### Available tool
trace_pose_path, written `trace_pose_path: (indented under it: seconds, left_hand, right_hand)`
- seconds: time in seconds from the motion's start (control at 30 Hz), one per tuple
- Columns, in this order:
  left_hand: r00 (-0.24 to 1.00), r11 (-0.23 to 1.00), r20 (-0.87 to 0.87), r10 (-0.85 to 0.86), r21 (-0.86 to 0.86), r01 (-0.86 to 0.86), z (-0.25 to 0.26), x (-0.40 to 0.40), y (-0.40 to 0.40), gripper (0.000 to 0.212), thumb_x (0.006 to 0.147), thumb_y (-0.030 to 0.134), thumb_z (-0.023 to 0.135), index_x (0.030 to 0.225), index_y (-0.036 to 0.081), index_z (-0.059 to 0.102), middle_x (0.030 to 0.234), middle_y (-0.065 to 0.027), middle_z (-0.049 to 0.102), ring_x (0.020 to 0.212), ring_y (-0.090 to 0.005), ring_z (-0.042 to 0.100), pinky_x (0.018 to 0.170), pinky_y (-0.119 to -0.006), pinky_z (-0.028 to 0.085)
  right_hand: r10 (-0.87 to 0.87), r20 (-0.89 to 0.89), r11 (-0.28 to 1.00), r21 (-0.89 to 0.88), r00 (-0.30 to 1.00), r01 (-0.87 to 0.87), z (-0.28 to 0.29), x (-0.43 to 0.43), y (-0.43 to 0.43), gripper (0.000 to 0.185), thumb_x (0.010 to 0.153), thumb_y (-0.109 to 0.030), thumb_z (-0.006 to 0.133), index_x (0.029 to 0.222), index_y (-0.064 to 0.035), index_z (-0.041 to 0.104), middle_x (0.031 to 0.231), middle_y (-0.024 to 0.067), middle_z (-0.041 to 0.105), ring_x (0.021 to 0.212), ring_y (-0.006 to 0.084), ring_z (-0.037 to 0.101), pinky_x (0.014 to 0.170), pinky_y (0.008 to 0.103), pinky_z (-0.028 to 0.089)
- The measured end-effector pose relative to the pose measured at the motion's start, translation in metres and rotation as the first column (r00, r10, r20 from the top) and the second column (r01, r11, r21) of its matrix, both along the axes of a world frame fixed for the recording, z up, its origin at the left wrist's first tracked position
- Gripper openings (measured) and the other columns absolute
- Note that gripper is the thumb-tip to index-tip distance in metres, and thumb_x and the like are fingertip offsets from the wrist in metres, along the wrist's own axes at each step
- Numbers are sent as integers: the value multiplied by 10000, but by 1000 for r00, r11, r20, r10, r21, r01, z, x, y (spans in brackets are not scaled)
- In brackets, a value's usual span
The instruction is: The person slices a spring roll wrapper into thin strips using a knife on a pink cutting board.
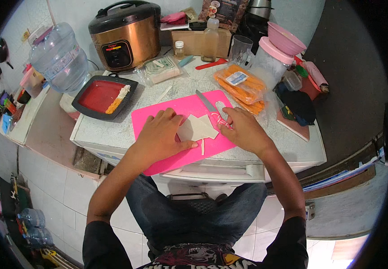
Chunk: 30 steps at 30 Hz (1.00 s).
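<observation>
A pink cutting board lies at a slant on the white worktop. Pale thin dough-like sheets overlap at its middle, with a narrow cut strip just below them. My left hand rests on the board, its thumb and fingers around the left side of the sheets. At the right, my right hand has its fingertips at the patterned handle of a knife. The knife lies over the board, blade pointing up and left; whether the fingers grip it is unclear.
Left of the board stands a dark square dish with white and orange crumbs. A rice cooker, a wrapped packet, a red knife-like utensil and a glass bottle stand or lie behind. Bagged orange sticks are at the right.
</observation>
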State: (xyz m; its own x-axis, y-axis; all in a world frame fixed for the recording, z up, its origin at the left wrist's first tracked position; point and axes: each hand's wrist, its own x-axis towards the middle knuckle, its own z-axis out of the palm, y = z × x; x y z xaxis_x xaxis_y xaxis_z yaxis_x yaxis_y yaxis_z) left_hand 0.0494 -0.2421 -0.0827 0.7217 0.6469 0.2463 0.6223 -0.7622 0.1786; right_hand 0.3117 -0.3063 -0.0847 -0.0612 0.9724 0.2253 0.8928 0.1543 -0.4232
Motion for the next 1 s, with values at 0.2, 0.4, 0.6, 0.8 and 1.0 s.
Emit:
trace_pose_path:
  seconds: [0.2,0.4,0.6,0.8,1.0]
  left_hand:
    - [985,979,150,85,-194,-55,-5,-5,1,652,785,456,863,1242,29,675,1183,-149,641,1164,-335,603,1010,-446,477]
    - [964,953,247,94,-303,-15,-12,-4,10,593,778,392,881,1197,22,683,1174,-157,655,1147,-337,606,1008,-424,478]
    - [961,966,203,187,-216,-143,-3,1,-4,617,741,399,905,1213,53,708,1190,-184,655,1155,-364,595,1017,-434,477]
    - [945,966,249,214,-195,-168,-15,-3,-12,658,736,426,908,1252,62,721,1240,-194,648,1203,-369,566,1037,-444,465]
    - [913,956,324,248,-231,-178,-21,-2,-16,681,725,416,920,1267,54,722,1255,-188,642,1213,-351,560,1043,-424,454]
  right_hand:
    - [13,3,994,111,1000,-13,6,11,17,317,912,-206,697,1059,74,690,973,256,685,918,364,679,855,440,517]
    - [131,-238,966,249,962,-70,6,20,63,275,964,-212,663,1045,51,669,958,235,705,882,353,694,791,439,524]
    - [123,-371,966,-168,920,-197,14,-5,83,347,922,-304,779,978,26,686,840,144,684,750,215,619,683,381,501]
    - [327,-184,945,85,927,-316,-10,-16,74,569,808,-456,870,1066,26,715,906,192,726,842,274,707,750,391,536]
    - [215,-143,975,81,966,-205,-17,-23,66,577,797,-438,875,1094,29,712,976,226,734,904,355,720,796,425,547]
